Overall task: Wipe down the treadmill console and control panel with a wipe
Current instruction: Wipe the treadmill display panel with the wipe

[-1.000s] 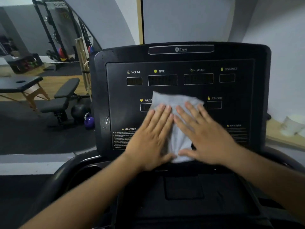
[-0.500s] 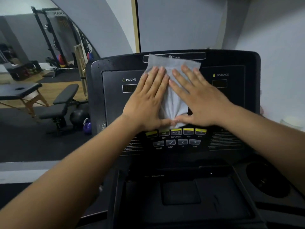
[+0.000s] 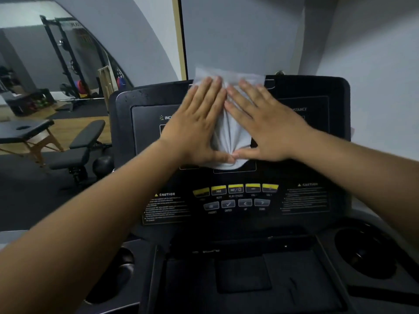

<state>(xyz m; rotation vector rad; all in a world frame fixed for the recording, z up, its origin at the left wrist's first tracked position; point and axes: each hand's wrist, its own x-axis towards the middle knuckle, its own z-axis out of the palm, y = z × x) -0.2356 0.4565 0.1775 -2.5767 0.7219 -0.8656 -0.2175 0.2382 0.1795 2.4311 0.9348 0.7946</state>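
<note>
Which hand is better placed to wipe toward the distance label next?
Probably the right hand: it lies flat on the wipe beside the DISTANCE label, while the left hand is nearer the INCLINE label.

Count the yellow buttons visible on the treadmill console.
5 yellow buttons, one row below the wipe: leftmost, second, middle, fourth, rightmost. None appears hidden.

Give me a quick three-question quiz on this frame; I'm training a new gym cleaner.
1. True or false: the left hand and right hand both press the wipe with straight fingers.
2. What colour is the upper row of buttons?
3. The wipe's upper edge reaches: A) those buttons B) past the console's top edge C) only the console's middle.
Key: 1 true; 2 yellow; 3 B.
</note>
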